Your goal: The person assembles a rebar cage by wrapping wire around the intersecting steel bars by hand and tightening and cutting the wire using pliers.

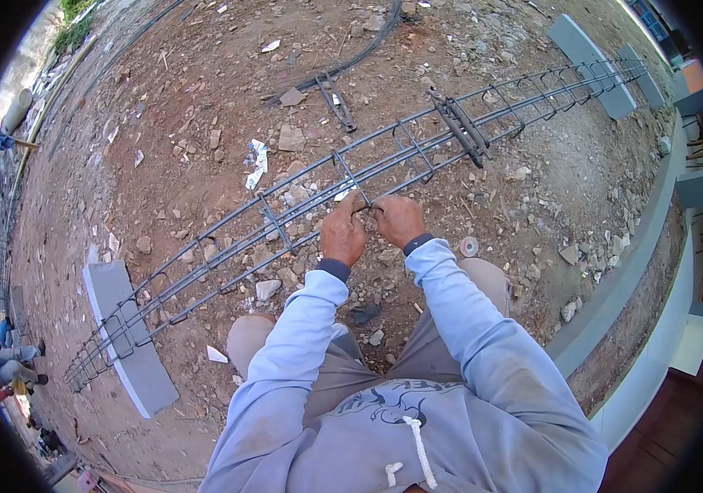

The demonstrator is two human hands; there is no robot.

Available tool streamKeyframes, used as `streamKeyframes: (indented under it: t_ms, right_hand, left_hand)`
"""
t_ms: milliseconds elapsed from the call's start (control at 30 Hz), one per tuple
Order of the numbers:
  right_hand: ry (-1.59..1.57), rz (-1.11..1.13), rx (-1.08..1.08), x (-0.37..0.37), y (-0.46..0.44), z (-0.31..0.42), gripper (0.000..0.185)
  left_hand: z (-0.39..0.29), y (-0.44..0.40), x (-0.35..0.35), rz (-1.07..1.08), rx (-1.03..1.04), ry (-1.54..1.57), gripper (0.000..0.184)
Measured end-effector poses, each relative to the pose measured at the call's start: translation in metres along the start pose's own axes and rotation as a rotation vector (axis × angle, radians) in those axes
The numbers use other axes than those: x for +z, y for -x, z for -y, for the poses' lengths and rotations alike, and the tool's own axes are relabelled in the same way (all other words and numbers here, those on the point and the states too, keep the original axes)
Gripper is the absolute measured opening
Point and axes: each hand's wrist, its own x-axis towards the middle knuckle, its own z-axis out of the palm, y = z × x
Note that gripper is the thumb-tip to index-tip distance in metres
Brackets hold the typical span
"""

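A long rebar cage (245, 215), made of thin steel bars with square stirrups, runs diagonally in front of me. My left hand (343, 232) is closed, its fingertips at the lower corner of a stirrup (346, 171) on the near bar. Close beside it, my right hand (399, 219) is curled, thumb and forefinger pinched at that same joint. Whatever is between the fingers is too small to make out. Further right, a bundle of dark wires or rods (460, 127) rests across the cage. Beyond the cage, a dark two-legged metal tool (336, 103) lies on the ground.
Grey blocks (154, 382) (586, 57) lie under the cage near its ends. A curved bundle of dark rods (368, 51) lies on the stony ground. Along the right runs a low concrete edge (615, 308). A person (14, 366) is at the far left.
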Motion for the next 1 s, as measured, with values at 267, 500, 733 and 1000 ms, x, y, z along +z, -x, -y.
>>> streamKeyframes:
  t_ms: [267,500,733,1000]
  right_hand:
    - [0.358,0.126,-0.513,-0.036,-0.016,0.015,0.019]
    - [0.509,0.197,-0.716,-0.024,-0.033,0.019,0.015]
    - [0.575,0.361,-0.620,-0.020,-0.038,0.037,0.017]
    - [0.471,0.207,-0.445,-0.018,-0.024,0.032,0.016]
  left_hand:
    - [0.000,-0.004,0.000,-0.009,-0.049,0.003,0.043]
    - [0.007,-0.007,0.003,0.030,-0.183,0.045,0.033]
    - [0.008,-0.009,0.001,0.040,-0.172,-0.003,0.030]
    - [0.016,-0.012,-0.001,0.120,-0.219,0.190,0.036]
